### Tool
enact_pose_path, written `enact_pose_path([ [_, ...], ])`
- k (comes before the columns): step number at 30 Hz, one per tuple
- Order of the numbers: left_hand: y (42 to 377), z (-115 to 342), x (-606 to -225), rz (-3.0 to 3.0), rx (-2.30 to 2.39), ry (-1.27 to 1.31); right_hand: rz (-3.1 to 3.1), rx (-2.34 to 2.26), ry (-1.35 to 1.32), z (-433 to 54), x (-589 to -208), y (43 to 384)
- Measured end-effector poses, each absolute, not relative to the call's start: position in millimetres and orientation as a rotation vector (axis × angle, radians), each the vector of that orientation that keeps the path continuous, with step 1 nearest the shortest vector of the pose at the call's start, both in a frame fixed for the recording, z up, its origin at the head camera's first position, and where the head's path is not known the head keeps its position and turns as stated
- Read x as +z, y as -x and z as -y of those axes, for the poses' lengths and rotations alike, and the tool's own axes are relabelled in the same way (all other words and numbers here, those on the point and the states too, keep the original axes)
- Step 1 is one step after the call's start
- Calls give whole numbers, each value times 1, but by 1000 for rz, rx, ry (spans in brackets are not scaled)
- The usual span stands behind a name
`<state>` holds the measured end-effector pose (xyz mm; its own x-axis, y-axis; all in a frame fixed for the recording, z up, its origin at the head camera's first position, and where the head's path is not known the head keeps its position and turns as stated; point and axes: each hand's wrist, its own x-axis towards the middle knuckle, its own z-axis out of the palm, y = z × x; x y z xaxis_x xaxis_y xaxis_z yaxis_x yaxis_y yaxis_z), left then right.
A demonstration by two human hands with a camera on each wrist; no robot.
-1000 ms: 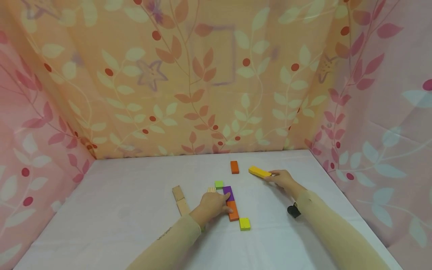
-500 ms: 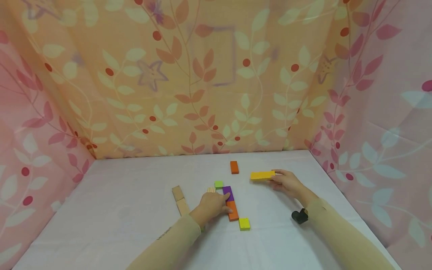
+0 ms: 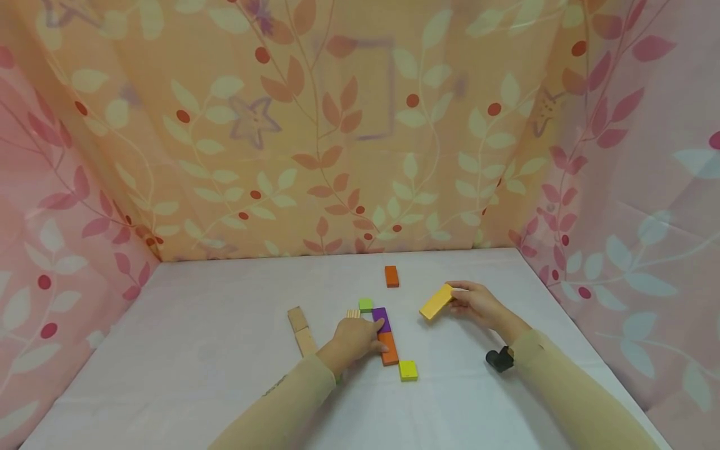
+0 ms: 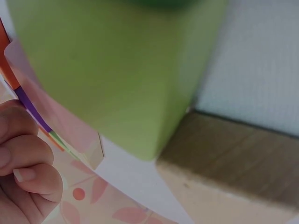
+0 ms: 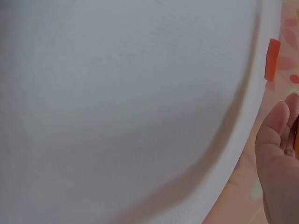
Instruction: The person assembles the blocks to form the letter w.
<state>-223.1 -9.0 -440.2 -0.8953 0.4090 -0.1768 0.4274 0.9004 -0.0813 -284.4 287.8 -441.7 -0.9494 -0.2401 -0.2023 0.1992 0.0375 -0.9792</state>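
My left hand point(image 3: 351, 340) reaches over a row of blocks lying end to end. Its index finger and thumb touch the purple block point(image 3: 380, 317) and the orange block point(image 3: 388, 350); the left wrist view shows the other fingers point(image 4: 35, 177) curled inward. To the right, my right hand point(image 3: 475, 303) grips one end of a long yellow block point(image 3: 435, 303), which slants toward the row. Only a sliver of that block shows at the right wrist view's edge. A light green block point(image 3: 365, 305) meets the row's far end, and a yellow-green block point(image 3: 408, 370) its near end.
Two wooden blocks point(image 3: 298, 320) lie in line left of my left hand. Beside it is a striped block point(image 3: 353, 314). A green block point(image 4: 103, 70) stands close under the left wrist. Farther back lies another orange block point(image 3: 391, 276). Patterned curtains point(image 3: 337, 156) surround the white table.
My right hand has turned the yellow block, so its free end now points toward me and to the left. The left hand has stayed in place on the row.
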Motion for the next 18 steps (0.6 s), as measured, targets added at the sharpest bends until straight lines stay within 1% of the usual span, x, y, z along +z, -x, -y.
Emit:
enact_pose_path([
  [5,223,9,-438,-2902,-143,-644,-2059,-1889,47,-281,-447,285],
  [12,225,9,-441,-2907,-132,-644,-2162,-1674,179,-268,-454,282],
  [18,225,9,-443,-2906,-130,-639,-2325,-1426,163,-257,-453,279],
])
